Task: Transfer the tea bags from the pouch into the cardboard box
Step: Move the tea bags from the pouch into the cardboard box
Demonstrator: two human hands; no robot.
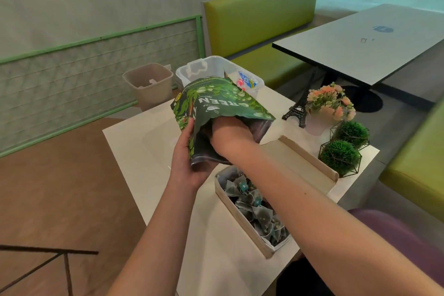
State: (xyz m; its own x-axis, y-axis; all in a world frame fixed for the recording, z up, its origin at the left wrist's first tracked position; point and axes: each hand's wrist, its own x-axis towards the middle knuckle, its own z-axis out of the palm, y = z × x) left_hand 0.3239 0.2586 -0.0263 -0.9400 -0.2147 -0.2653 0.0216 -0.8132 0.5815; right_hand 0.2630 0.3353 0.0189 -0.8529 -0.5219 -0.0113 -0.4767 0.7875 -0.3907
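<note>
Currently: pouch (216, 103), soft crinkly foil, gripped at edge by left hand (189, 161).
Right hand (228, 132) buried inside, grip unseen; tea bags (254, 206) light, flimsy, best pinched gently; box (242, 223) part-filled.

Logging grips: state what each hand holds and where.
Left hand grips the green pouch by its side edge near the opening. Right hand is inside the pouch; its fingers are hidden.

White table (149, 151) bears cardboard box (222, 193) (open), tub (182, 72), flowerpot (317, 125).
</note>
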